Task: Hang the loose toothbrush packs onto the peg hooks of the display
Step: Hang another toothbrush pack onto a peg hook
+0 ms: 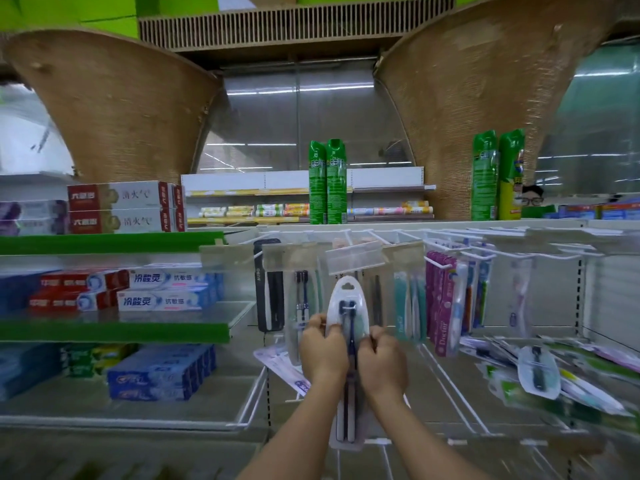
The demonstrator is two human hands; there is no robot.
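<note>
A clear blister toothbrush pack [347, 299] with dark brushes stands upright in the middle, held from both sides. My left hand [322, 351] grips its left edge and my right hand [382, 360] grips its right edge. The pack's hang hole sits just below a peg hook with a clear price tag [355, 259]; I cannot tell whether it is on the hook. Other toothbrush packs [443, 299] hang on white pegs to the right. A heap of loose packs [540, 372] lies on the shelf at lower right.
Toothpaste boxes [159, 292] fill green-edged shelves on the left. Green spray cans [327, 181] stand on top of the display. White wire dividers [450, 386] cross the lower shelf. A person with glasses shows behind the display at far right.
</note>
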